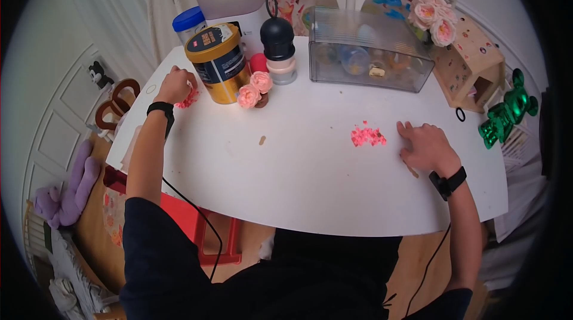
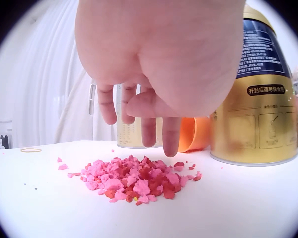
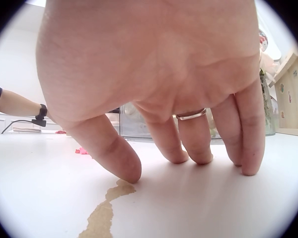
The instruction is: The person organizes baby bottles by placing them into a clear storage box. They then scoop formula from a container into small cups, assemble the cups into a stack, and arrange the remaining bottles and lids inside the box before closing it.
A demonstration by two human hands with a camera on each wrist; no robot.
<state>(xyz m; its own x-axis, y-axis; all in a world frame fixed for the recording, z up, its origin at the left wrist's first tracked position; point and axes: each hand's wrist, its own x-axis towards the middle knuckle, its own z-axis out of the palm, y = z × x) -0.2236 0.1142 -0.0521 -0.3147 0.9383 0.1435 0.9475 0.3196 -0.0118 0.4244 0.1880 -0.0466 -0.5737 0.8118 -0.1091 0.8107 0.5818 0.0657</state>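
My left hand hangs over a heap of pink and red crumbs at the table's left side. Its fingers point down just above the heap, with the thumb across them and nothing held. A gold tub with a dark blue label stands right beside that hand. On the other side, my right hand rests its spread fingertips on the white table. A second scatter of pink bits lies to its left. Under the right thumb is a ragged tan mark on the tabletop.
Small pink flowers and a black-topped bottle stand near the tub. An orange object sits behind the left heap. Farther right are a grey translucent box, a wooden house and a shiny green bear figure.
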